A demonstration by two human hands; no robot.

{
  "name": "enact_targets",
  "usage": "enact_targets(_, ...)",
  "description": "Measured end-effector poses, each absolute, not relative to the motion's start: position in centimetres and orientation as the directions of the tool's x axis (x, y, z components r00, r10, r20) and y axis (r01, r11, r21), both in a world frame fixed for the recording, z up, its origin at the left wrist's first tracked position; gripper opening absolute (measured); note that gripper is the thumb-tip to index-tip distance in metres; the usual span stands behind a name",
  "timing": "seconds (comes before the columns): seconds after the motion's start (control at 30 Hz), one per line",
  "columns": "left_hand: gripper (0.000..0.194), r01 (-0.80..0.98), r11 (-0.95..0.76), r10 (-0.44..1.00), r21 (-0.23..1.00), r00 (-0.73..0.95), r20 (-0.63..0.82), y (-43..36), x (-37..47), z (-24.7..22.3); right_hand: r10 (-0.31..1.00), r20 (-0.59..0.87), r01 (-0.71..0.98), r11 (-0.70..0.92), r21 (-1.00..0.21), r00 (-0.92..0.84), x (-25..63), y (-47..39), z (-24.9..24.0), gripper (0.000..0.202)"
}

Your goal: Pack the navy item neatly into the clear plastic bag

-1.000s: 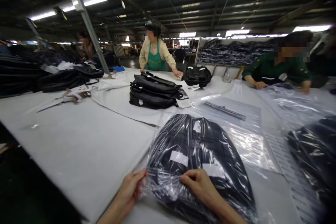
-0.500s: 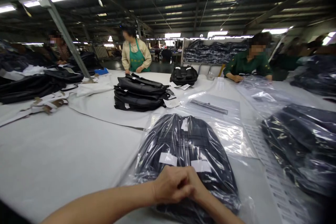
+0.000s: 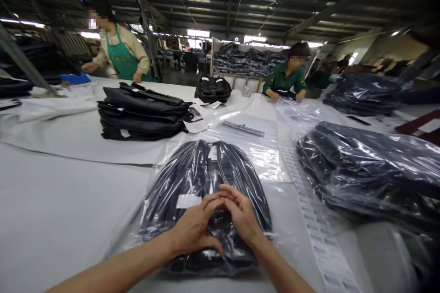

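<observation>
A dark backpack in a clear plastic bag (image 3: 206,174) lies on the white table (image 3: 62,210) right in front of me. My left hand (image 3: 192,229) rests palm down on the near end of the bagged backpack. My right hand (image 3: 240,213) lies beside it, fingertips meeting those of the left on the plastic. Both hands press on the bag; a white label (image 3: 187,201) shows through the plastic just left of my fingers.
A stack of unbagged black backpacks (image 3: 142,112) sits at the left middle. Empty plastic bags (image 3: 254,132) lie beyond mine. Bagged backpacks (image 3: 371,169) pile up on the right. Two co-workers, one in a green apron (image 3: 120,52), one in a green top (image 3: 287,80), stand across the table.
My hands came together from the bag's near corners and slid forward onto the middle of the bag. The view turned to the right.
</observation>
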State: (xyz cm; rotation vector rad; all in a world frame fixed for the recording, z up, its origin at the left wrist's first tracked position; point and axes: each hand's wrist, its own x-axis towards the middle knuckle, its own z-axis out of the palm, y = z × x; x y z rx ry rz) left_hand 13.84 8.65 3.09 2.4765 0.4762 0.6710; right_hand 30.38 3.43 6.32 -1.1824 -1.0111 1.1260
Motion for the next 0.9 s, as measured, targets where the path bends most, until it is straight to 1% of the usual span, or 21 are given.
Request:
enact_targets(0.07, 0.095, 0.289, -0.789, 0.493, 0.543, 0.825, 0.277, 8.6, 13.8, 3.0, 0.985, 0.076, 0.051, 0.069, -0.996, 0.155, 33.5, 1.4, 8.1, 0.045)
enact_targets(0.1, 0.092, 0.320, -0.787, 0.498, 0.527, 0.834, 0.237, 8.6, 13.8, 3.1, 0.986, 0.109, 0.197, 0.082, -0.977, 0.126, 35.0, 0.2, 8.9, 0.050)
enact_targets(0.13, 0.085, 0.335, -0.792, 0.491, 0.511, 0.847, 0.205, 8.5, 13.8, 3.2, 0.990, 0.118, 0.366, 0.080, -0.927, 0.080, 36.3, -1.0, 9.5, 0.059)
enact_targets(0.17, 0.078, 0.332, -0.801, 0.471, 0.497, 0.863, 0.183, 8.6, 13.8, 3.3, 0.994, 0.103, 0.523, 0.068, -0.849, 0.039, 37.3, -2.1, 10.0, 0.071)
enact_targets(0.2, 0.071, 0.322, -0.812, 0.449, 0.487, 0.878, 0.168, 8.6, 13.8, 3.4, 0.998, 0.062, 0.652, 0.040, -0.757, 0.010, 38.0, -3.1, 10.2, 0.082)
enact_targets(0.23, 0.066, 0.311, -0.819, 0.431, 0.481, 0.888, 0.159, 8.6, 13.8, 3.4, 1.000, 0.009, 0.742, 0.003, -0.671, 0.004, 38.3, -3.9, 10.3, 0.089)
enact_targets(0.27, 0.063, 0.303, -0.822, 0.420, 0.482, 0.894, 0.155, 8.6, 13.7, 3.5, 0.999, -0.042, 0.797, -0.042, -0.602, 0.021, 38.4, -4.5, 10.2, 0.089)
enact_targets(0.3, 0.062, 0.297, -0.819, 0.416, 0.491, 0.897, 0.149, 8.6, 13.7, 3.5, 0.995, -0.091, 0.829, -0.086, -0.553, 0.042, 38.3, -4.8, 10.0, 0.079)
enact_targets(0.37, 0.059, 0.286, -0.804, 0.415, 0.521, 0.898, 0.147, 8.7, 13.6, 3.5, 0.986, -0.157, 0.848, -0.126, -0.515, 0.051, 37.8, -5.2, 9.8, 0.040)
enact_targets(0.4, 0.055, 0.269, -0.798, 0.407, 0.540, 0.900, 0.154, 8.7, 13.6, 3.5, 0.986, -0.161, 0.849, -0.110, -0.517, 0.030, 37.5, -5.2, 9.8, 0.020)
enact_targets(0.43, 0.049, 0.239, -0.793, 0.391, 0.560, 0.905, 0.169, 8.7, 13.5, 3.5, 0.990, -0.141, 0.848, -0.067, -0.526, -0.010, 37.3, -5.2, 9.8, 0.006)
enact_targets(0.47, 0.043, 0.203, -0.788, 0.374, 0.581, 0.908, 0.190, 8.7, 13.5, 3.4, 0.994, -0.093, 0.844, -0.001, -0.537, -0.058, 37.2, -5.2, 9.8, 0.006)
enact_targets(0.53, 0.035, 0.138, -0.771, 0.351, 0.621, 0.906, 0.235, 8.8, 13.3, 3.5, 0.982, 0.061, 0.815, 0.182, -0.550, -0.178, 37.4, -5.2, 9.8, 0.009)
enact_targets(0.6, 0.032, 0.106, -0.744, 0.364, 0.660, 0.893, 0.267, 8.8, 13.2, 3.8, 0.923, 0.218, 0.740, 0.384, -0.553, -0.316, 37.8, -5.1, 9.3, 0.014)
enact_targets(0.63, 0.031, 0.089, -0.728, 0.369, 0.680, 0.886, 0.279, 8.9, 13.2, 3.9, 0.888, 0.279, 0.696, 0.460, -0.551, -0.365, 38.1, -5.0, 8.9, 0.018)
enact_targets(0.67, 0.030, 0.069, -0.708, 0.371, 0.703, 0.883, 0.287, 8.9, 13.2, 4.1, 0.865, 0.317, 0.671, 0.501, -0.546, -0.388, 38.4, -4.9, 8.4, 0.019)
enact_targets(0.73, 0.030, 0.041, -0.668, 0.370, 0.743, 0.885, 0.283, 9.0, 13.2, 4.2, 0.875, 0.318, 0.693, 0.483, -0.535, -0.365, 39.0, -4.6, 7.5, 0.017)
enact_targets(0.8, 0.034, 0.061, -0.629, 0.379, 0.775, 0.894, 0.237, 9.1, 13.2, 4.1, 0.917, 0.259, 0.747, 0.398, -0.533, -0.304, 39.4, -4.3, 6.9, 0.015)
enact_targets(0.83, 0.038, 0.086, -0.610, 0.386, 0.788, 0.901, 0.200, 9.2, 13.2, 4.0, 0.934, 0.224, 0.757, 0.356, -0.547, -0.277, 39.6, -4.1, 6.8, 0.016)
enact_targets(0.9, 0.045, 0.142, -0.564, 0.397, 0.813, 0.910, 0.116, 9.2, 13.3, 3.6, 0.960, 0.165, 0.728, 0.280, -0.625, -0.227, 39.6, -3.8, 6.8, 0.020)
